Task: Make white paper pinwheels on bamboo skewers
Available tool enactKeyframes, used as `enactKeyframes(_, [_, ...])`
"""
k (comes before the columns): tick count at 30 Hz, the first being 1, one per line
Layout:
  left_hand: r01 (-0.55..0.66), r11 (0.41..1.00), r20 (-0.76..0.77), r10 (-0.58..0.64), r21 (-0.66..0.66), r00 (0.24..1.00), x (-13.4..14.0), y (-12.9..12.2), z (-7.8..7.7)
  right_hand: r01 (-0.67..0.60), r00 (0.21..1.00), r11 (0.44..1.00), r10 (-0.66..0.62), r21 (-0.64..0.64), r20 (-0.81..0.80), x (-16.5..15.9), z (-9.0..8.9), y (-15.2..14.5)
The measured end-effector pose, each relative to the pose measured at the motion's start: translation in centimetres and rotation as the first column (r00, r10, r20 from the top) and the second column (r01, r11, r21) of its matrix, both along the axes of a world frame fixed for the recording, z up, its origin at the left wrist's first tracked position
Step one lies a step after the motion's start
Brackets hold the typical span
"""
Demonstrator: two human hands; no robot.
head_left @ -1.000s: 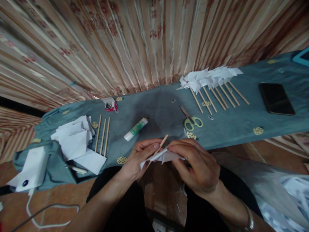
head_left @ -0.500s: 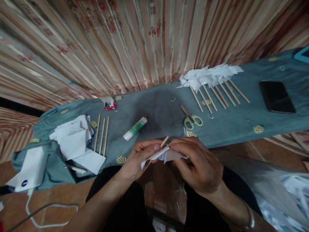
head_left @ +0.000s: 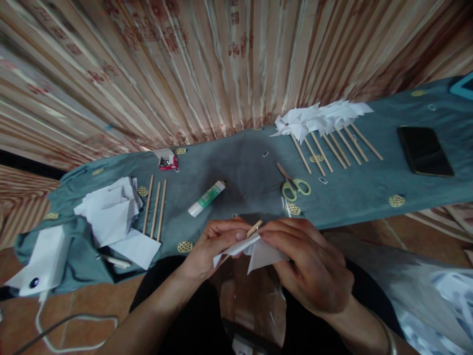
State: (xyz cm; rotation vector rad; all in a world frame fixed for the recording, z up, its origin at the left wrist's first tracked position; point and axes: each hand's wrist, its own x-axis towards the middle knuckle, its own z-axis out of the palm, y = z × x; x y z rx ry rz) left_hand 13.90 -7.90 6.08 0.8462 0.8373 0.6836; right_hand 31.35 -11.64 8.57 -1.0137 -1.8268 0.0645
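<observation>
Low over the near edge of the cloth, both hands meet at a folded white paper pinwheel (head_left: 268, 254) and a wooden stick (head_left: 253, 228). My left hand (head_left: 212, 249) is closed, its thumb pressing the stick and one side of the paper. From the other side, the fingers of my right hand (head_left: 314, 264) pinch the paper near the stick's top end. A small shiny spot shows there, too tiny to make out. A glue stick (head_left: 207, 198) lies just beyond my left hand, and scissors (head_left: 293, 185) with green handles lie beyond my right.
Several paper pinwheels on sticks (head_left: 325, 121) lie in a row at back right, near a black phone (head_left: 424, 150). At left are white paper sheets (head_left: 111, 212), three bare sticks (head_left: 155, 207), a small red box (head_left: 168, 161) and a white device (head_left: 48, 259) with a cable.
Both hands have dropped slightly toward me with the pinwheel and stick. My right hand has shifted a little to the right, and more of the paper's hanging point shows.
</observation>
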Motion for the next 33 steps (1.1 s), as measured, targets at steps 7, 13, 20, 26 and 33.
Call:
enactKeyframes(7, [0.008,0.999,0.063,-0.01,0.034,0.998,-0.37,0.0,-0.74,-0.001,1.0,1.0,0.001,0.02,0.012,0.03,-0.16,-0.39])
enactKeyframes(13, [0.012,0.998,0.069,-0.015,0.056,0.998,-0.4,0.09,-0.65,0.001,1.0,1.0,-0.001,-0.009,0.003,0.1,-0.16,-0.41])
enactKeyframes(20, [-0.003,0.998,0.067,-0.001,0.059,0.998,-0.38,0.12,-0.54,0.002,1.0,1.0,-0.001,0.008,-0.015,-0.09,-0.11,-0.34])
enactKeyframes(26, [-0.005,0.998,0.067,0.001,0.064,0.998,-0.37,0.05,-0.79,0.008,1.0,1.0,-0.008,-0.02,-0.003,-0.04,-0.07,-0.33])
enactKeyframes(33, [-0.012,0.993,0.026,0.009,0.113,1.0,-0.32,0.21,-0.4,-0.002,0.995,0.982,-0.016,-0.191,-0.095,0.27,0.21,-0.27])
